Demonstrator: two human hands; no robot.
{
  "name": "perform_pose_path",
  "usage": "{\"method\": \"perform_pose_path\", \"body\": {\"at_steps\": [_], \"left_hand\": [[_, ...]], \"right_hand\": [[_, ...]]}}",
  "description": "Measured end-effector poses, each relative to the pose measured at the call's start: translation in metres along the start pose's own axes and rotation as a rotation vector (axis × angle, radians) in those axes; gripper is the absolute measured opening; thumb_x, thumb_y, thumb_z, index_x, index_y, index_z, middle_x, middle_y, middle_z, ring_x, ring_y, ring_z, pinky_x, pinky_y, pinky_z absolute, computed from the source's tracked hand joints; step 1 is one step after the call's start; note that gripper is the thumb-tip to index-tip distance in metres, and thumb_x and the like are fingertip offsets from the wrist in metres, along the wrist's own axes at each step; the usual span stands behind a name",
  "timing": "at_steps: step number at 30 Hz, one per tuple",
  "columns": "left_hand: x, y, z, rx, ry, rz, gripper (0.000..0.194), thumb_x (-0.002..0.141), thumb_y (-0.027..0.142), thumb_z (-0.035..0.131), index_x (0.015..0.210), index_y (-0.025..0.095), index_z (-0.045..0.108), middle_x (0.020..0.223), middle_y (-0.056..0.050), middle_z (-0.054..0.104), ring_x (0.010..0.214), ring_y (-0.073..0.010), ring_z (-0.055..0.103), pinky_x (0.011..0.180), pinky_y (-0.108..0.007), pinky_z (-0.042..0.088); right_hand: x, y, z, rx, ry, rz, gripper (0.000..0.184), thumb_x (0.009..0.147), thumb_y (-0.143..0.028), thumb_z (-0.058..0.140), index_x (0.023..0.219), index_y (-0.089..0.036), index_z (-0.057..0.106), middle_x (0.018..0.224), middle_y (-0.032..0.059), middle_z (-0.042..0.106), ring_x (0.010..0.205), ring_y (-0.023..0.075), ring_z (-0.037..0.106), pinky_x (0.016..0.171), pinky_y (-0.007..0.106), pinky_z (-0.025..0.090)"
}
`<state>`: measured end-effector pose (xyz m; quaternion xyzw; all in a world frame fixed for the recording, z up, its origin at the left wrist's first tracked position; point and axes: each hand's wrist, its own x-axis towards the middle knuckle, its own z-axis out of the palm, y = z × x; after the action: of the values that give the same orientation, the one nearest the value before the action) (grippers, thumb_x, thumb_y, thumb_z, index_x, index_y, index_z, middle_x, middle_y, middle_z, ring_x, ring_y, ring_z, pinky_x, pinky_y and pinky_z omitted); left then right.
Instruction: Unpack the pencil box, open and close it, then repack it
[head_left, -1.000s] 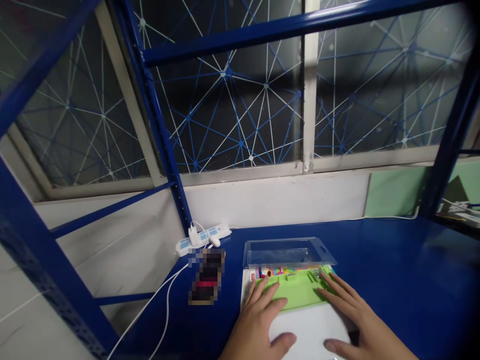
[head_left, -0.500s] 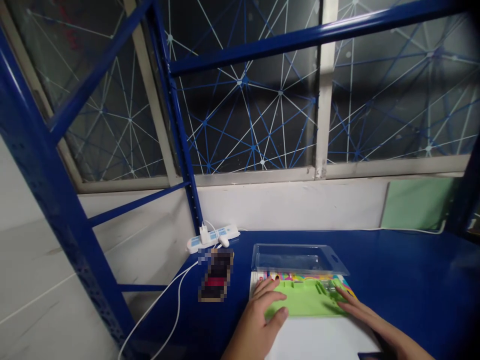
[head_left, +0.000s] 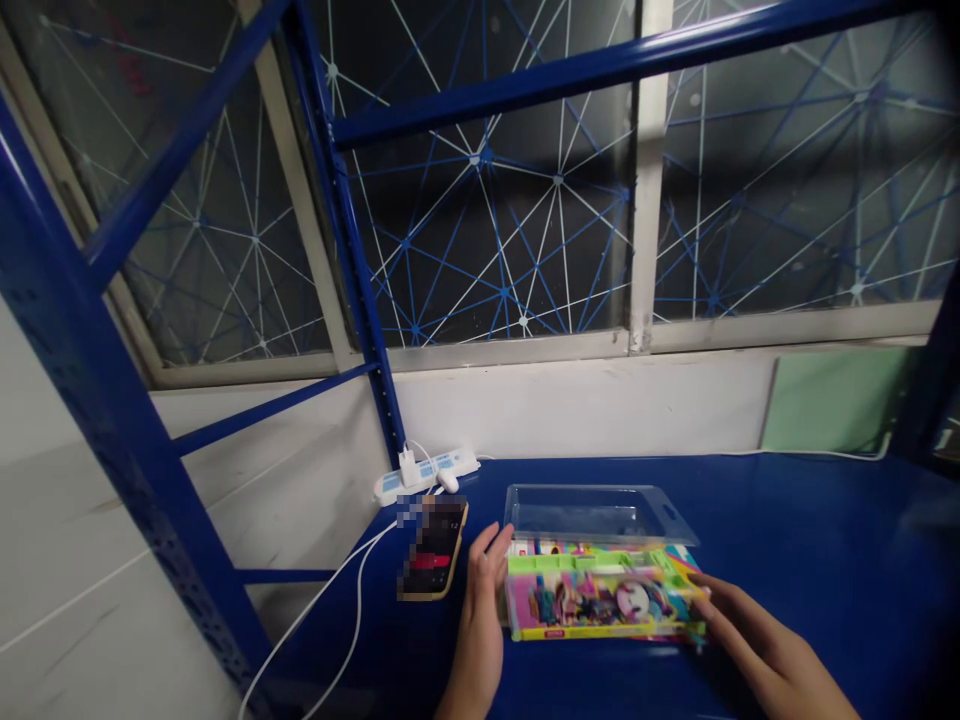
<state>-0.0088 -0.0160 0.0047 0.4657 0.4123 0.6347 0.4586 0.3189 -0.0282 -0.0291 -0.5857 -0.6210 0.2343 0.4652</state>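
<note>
so here's the setup: a bright printed plastic case (head_left: 604, 600) with cartoon figures on the front and a lime green strip along its far edge sits in the middle of everything, flat on a blue steel table (head_left: 817, 530), as far as i can tell.

my left hand (head_left: 480, 625) is just left of the case, standing on its edge with the fingers pointing up and the fingertips (head_left: 491, 550) against the case's left end. my right hand (head_left: 761, 635) comes in from the right of the case, with the fingertips (head_left: 701, 595) on its right end. so the hands are well apart with the case between them, both touching it. can't tell if they're actually squeezing it or just resting there.

a clear plastic blister tray (head_left: 596, 515) lies just behind the case, nearly touching it. left of the case, near my left hand, there's a phone (head_left: 433, 550), mostly pixelated, with a white cable (head_left: 330, 580) trailing off the table's edge. further back and left of the case, a white power strip (head_left: 424, 472) sits against the wall with a plug in it. behind the case there's also a window (head_left: 495, 240) covered in blue and white netting, crossed by a blue steel rack (head_left: 352, 270).
</note>
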Motion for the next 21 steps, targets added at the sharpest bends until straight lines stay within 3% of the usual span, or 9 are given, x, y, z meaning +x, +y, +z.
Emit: {"method": "perform_pose_path", "body": {"at_steps": [4,8,11,13,17,21], "left_hand": [[0.001,-0.001,0.006,0.137,0.007,-0.01,0.064,0.097,0.062,0.045,0.149,0.029,0.03,0.159,-0.011,0.039,0.148,-0.0241,0.034,0.121,-0.043,0.028],[-0.005,-0.007,0.006,0.432,-0.013,0.049,0.066,0.097,0.049,0.046,0.153,0.023,0.021,0.161,-0.015,0.033,0.148,-0.0256,0.033,0.119,-0.046,0.031],[-0.01,-0.01,-0.003,0.843,-0.027,0.124,0.067,0.093,0.043,0.05,0.154,0.022,0.029,0.154,-0.016,0.045,0.143,-0.0318,0.041,0.119,-0.053,0.028],[-0.01,-0.009,-0.01,0.999,-0.057,0.127,0.066,0.09,0.043,0.052,0.151,0.019,0.039,0.144,-0.017,0.057,0.136,-0.0356,0.049,0.118,-0.057,0.027],[-0.004,-0.011,-0.015,0.942,-0.034,0.112,0.07,0.088,0.044,0.052,0.152,0.019,0.037,0.128,-0.014,0.069,0.122,-0.0311,0.062,0.109,-0.047,0.043],[-0.003,-0.013,-0.006,0.719,0.029,0.204,0.066,0.087,0.037,0.058,0.15,0.029,0.039,0.131,-0.007,0.068,0.12,-0.0234,0.065,0.101,-0.036,0.052]], "right_hand": [[-0.001,0.009,0.008,-0.16,0.08,0.01,0.056,0.089,-0.065,0.051,0.126,-0.025,0.063,0.116,0.0083,0.075,0.103,0.0275,0.072,0.085,0.035,0.059],[-0.002,0.01,0.013,-0.312,0.089,-0.076,0.054,0.092,-0.064,0.048,0.124,-0.023,0.065,0.119,0.0107,0.072,0.108,0.0303,0.067,0.097,0.045,0.053],[-0.001,0.006,0.013,-0.441,0.054,-0.171,0.047,0.091,-0.063,0.052,0.114,-0.027,0.072,0.118,0.01,0.072,0.107,0.0321,0.067,0.095,0.049,0.052],[0.0,0.005,0.012,-0.49,0.052,-0.212,0.045,0.09,-0.063,0.054,0.111,-0.029,0.074,0.12,0.0094,0.071,0.107,0.0324,0.067,0.092,0.049,0.054],[0.003,0.007,0.009,-0.479,0.045,-0.256,0.043,0.089,-0.062,0.056,0.109,-0.029,0.075,0.118,0.0094,0.073,0.104,0.0311,0.07,0.085,0.043,0.059],[0.003,-0.002,0.007,-0.339,0.074,-0.323,0.038,0.092,-0.054,0.057,0.114,-0.027,0.071,0.119,0.0093,0.071,0.103,0.0254,0.072,0.086,0.033,0.06]]}}
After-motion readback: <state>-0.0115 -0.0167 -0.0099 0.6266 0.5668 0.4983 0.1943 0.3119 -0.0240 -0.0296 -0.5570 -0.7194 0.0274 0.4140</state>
